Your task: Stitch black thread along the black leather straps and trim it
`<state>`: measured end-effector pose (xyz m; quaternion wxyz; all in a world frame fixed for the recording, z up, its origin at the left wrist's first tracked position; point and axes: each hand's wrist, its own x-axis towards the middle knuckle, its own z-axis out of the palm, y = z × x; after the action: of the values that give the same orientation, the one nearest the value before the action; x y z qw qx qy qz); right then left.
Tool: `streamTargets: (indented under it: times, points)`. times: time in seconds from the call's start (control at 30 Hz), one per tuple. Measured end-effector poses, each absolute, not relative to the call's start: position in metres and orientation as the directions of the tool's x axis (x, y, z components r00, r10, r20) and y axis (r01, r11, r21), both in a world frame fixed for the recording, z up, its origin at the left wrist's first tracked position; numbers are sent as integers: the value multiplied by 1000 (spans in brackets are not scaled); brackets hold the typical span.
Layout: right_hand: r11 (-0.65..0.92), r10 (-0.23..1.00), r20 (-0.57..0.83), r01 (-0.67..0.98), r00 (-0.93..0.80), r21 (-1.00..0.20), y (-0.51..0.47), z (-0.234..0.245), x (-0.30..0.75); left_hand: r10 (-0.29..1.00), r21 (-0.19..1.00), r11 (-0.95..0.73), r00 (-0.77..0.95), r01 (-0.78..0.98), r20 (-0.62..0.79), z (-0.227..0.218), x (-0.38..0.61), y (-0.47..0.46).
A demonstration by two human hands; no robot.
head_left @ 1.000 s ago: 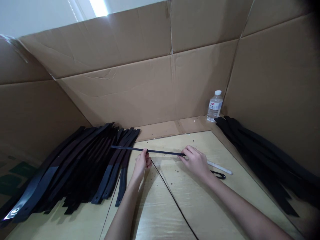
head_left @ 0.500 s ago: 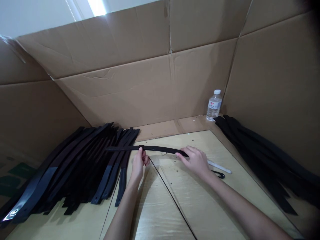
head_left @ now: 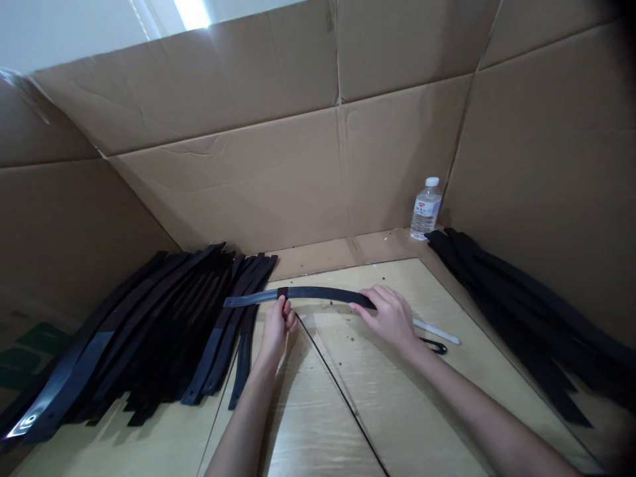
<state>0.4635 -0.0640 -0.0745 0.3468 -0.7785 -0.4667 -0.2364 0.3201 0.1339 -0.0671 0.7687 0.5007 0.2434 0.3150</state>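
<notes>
A curved black strip (head_left: 322,292) is held up crosswise above the table, its broad face toward me and a small hole near its left end. My left hand (head_left: 279,321) pinches it from below, at a short dark brown band (head_left: 283,292) around the strip. From beside that hand a thin dark cord (head_left: 335,382) runs taut toward the bottom of the view; whether the cord joins the band is hidden by my fingers. My right hand (head_left: 387,311) grips the strip's right end between thumb and fingers, covering the tip.
Many similar black strips (head_left: 163,324) lie piled at left, some with brown wrapped sections. More black strips (head_left: 517,311) lie at right. A water bottle (head_left: 426,209) stands in the back corner. Beyond my right hand are a white pen-like stick (head_left: 437,330) and a black loop (head_left: 437,346). Cardboard walls (head_left: 223,185) enclose the table.
The strip has turned about its length: its narrow edge faced me before, and now its broad face shows. Both hands stay in nearly the same place, still holding it.
</notes>
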Motion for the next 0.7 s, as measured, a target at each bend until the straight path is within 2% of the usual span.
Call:
streamTargets:
  times: [0.17, 0.4, 0.53, 0.7]
  points:
    - [-306, 568, 689, 892, 451, -332, -64, -74, 465, 688, 909, 361, 717, -208, -109, -68, 320, 133]
    - [-311, 586, 682, 898, 438, -310, -64, -75, 464, 718, 913, 361, 682, -193, -139, -63, 322, 129]
    - [-365, 587, 677, 892, 444, -268, -65, -74, 462, 753, 944, 302, 640, -134, -150, -65, 323, 129]
    - [-371, 565, 690, 886, 452, -277, -66, -75, 464, 731, 961, 248, 674, -120, -105, -68, 323, 129]
